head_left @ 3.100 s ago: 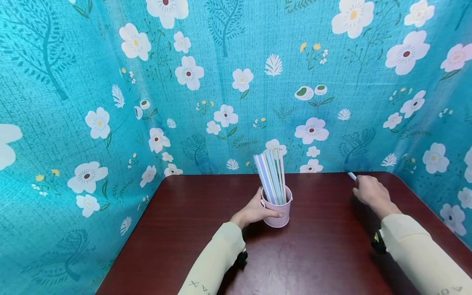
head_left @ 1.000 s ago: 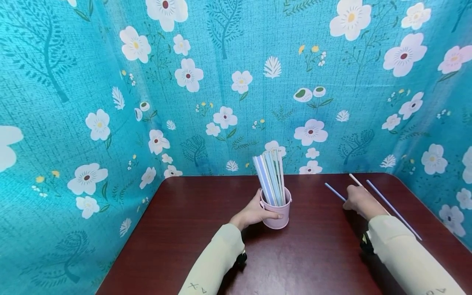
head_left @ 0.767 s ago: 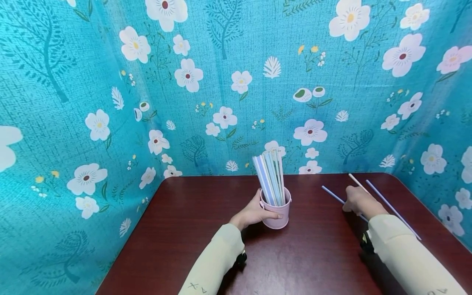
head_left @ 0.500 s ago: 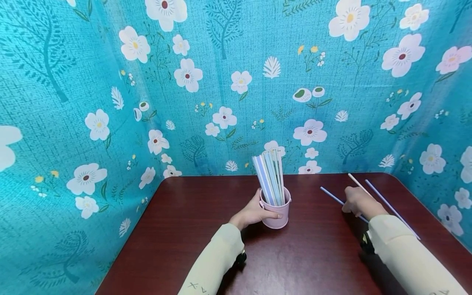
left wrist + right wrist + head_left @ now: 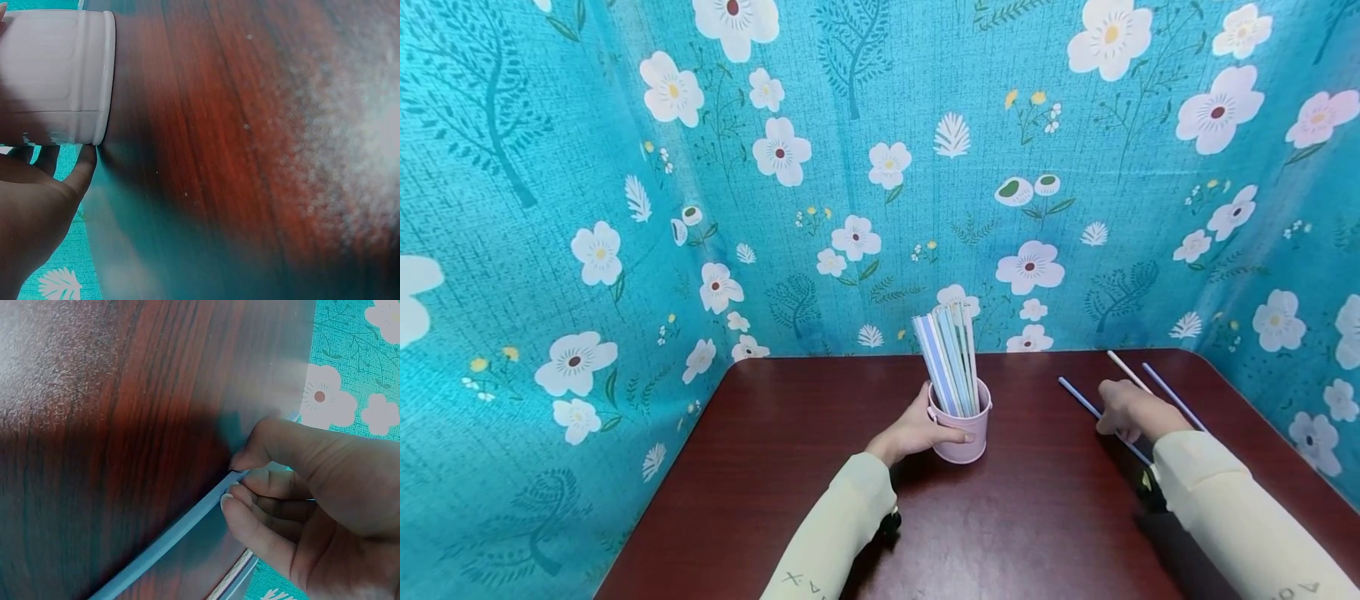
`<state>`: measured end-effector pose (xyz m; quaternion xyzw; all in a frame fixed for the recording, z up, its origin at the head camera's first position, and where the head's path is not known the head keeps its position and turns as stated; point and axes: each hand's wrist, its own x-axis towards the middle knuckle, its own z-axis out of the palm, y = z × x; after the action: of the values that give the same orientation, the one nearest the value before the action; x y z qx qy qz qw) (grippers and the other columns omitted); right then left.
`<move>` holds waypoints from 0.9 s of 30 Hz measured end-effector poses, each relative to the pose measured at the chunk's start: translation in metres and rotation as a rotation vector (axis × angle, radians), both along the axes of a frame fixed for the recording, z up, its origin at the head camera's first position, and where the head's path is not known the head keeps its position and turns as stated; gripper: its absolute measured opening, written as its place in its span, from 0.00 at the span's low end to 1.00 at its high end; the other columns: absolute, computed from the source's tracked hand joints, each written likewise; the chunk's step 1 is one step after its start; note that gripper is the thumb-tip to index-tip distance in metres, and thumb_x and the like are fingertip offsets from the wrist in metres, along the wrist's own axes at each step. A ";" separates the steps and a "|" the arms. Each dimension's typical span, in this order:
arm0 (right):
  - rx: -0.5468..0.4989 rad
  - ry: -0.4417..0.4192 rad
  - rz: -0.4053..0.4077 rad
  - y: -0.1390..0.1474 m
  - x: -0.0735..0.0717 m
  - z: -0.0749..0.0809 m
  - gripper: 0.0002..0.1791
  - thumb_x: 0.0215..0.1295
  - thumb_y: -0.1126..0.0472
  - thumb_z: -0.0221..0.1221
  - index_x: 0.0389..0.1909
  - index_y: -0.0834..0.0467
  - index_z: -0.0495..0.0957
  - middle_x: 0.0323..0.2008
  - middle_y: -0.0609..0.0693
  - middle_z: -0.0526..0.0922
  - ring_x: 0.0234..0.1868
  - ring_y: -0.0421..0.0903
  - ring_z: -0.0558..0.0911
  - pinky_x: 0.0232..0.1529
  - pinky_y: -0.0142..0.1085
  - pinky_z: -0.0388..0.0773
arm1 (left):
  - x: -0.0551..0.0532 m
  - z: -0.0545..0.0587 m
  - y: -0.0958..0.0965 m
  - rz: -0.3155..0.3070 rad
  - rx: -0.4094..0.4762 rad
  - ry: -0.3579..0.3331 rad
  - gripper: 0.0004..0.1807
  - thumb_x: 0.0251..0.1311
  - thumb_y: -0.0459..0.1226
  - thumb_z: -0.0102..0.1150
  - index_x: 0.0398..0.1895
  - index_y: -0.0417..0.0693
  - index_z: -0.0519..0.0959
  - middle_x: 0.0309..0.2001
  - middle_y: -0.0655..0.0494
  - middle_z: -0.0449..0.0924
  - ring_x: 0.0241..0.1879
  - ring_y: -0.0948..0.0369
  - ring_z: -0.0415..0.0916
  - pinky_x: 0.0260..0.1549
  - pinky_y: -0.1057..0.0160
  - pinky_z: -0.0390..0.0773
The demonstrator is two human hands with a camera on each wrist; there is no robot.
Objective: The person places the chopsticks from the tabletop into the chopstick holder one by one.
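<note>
In the head view my left hand (image 5: 919, 429) grips the side of a small pink bucket (image 5: 962, 442), thumb across its front. The bucket stands upright on the table, and several blue, white and pale straws (image 5: 951, 358) lean in it. The left wrist view shows the bucket's lower part (image 5: 56, 75) beside the fingers. At the right, my right hand (image 5: 1135, 408) pinches a blue straw (image 5: 1077, 394) near its middle between thumb and fingertips. The right wrist view shows this straw (image 5: 169, 540) slanting over the tabletop, close above or on it; I cannot tell which.
Beyond my right hand, a white straw (image 5: 1123, 367) and another blue straw (image 5: 1172, 396) lie side by side, partly hidden by the hand and sleeve. The dark red-brown table (image 5: 790, 475) ends against a turquoise flowered cloth (image 5: 850, 192) at the back and sides.
Three seconds ago only a short striped end showed by my right hand; now three separate straws show. The right forearm has just shifted slightly right, and the left hand stays on the bucket.
</note>
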<state>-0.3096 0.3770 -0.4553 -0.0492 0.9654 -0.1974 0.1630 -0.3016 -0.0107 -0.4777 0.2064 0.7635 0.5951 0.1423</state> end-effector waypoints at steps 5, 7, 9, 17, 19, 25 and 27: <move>0.014 0.014 0.031 -0.001 -0.001 0.007 0.10 0.56 0.70 0.65 0.23 0.63 0.72 0.18 0.54 0.79 0.17 0.45 0.81 0.21 0.39 0.83 | 0.001 0.000 0.001 -0.004 0.007 -0.009 0.54 0.48 0.40 0.81 0.74 0.68 0.56 0.67 0.65 0.68 0.63 0.61 0.69 0.67 0.50 0.67; -0.017 0.032 0.052 -0.002 0.000 0.013 0.09 0.57 0.70 0.64 0.22 0.63 0.74 0.17 0.54 0.80 0.17 0.45 0.82 0.21 0.39 0.83 | 0.001 0.000 0.001 -0.004 0.009 -0.011 0.54 0.47 0.40 0.81 0.74 0.68 0.56 0.66 0.65 0.69 0.62 0.62 0.69 0.66 0.51 0.68; -0.064 0.069 0.082 -0.004 0.000 0.019 0.07 0.57 0.71 0.64 0.23 0.65 0.76 0.16 0.53 0.81 0.17 0.46 0.83 0.21 0.40 0.83 | 0.001 -0.001 0.000 -0.003 0.010 -0.007 0.53 0.47 0.39 0.81 0.74 0.67 0.57 0.66 0.65 0.70 0.62 0.62 0.70 0.66 0.51 0.69; -0.199 0.227 0.104 -0.031 0.000 0.045 0.07 0.64 0.67 0.62 0.28 0.65 0.80 0.18 0.50 0.82 0.20 0.47 0.84 0.24 0.41 0.82 | 0.001 -0.001 -0.001 -0.005 0.011 0.005 0.54 0.47 0.40 0.81 0.74 0.68 0.56 0.66 0.65 0.69 0.62 0.62 0.69 0.66 0.51 0.69; -0.246 0.265 0.084 -0.041 0.003 0.054 0.05 0.65 0.68 0.61 0.29 0.66 0.79 0.20 0.52 0.83 0.22 0.48 0.85 0.25 0.41 0.84 | 0.001 -0.001 0.000 -0.005 0.011 0.007 0.54 0.47 0.40 0.81 0.74 0.68 0.56 0.66 0.66 0.69 0.62 0.62 0.69 0.65 0.51 0.69; -0.317 0.405 0.065 -0.067 0.006 0.076 0.05 0.67 0.68 0.59 0.32 0.66 0.80 0.23 0.52 0.85 0.23 0.48 0.85 0.25 0.37 0.82 | 0.000 -0.002 0.000 -0.002 0.013 0.008 0.53 0.47 0.38 0.81 0.74 0.66 0.57 0.65 0.65 0.70 0.61 0.62 0.70 0.65 0.51 0.69; -0.316 0.448 0.063 -0.075 0.007 0.082 0.06 0.68 0.67 0.58 0.33 0.65 0.81 0.24 0.51 0.85 0.23 0.47 0.85 0.26 0.36 0.81 | -0.001 -0.002 0.000 -0.003 0.016 0.009 0.53 0.47 0.38 0.81 0.74 0.66 0.57 0.65 0.65 0.70 0.61 0.62 0.71 0.65 0.51 0.69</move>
<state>-0.3025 0.3021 -0.3732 -0.1467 0.9325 -0.3248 -0.0582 -0.3026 -0.0103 -0.4799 0.2116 0.7591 0.6000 0.1382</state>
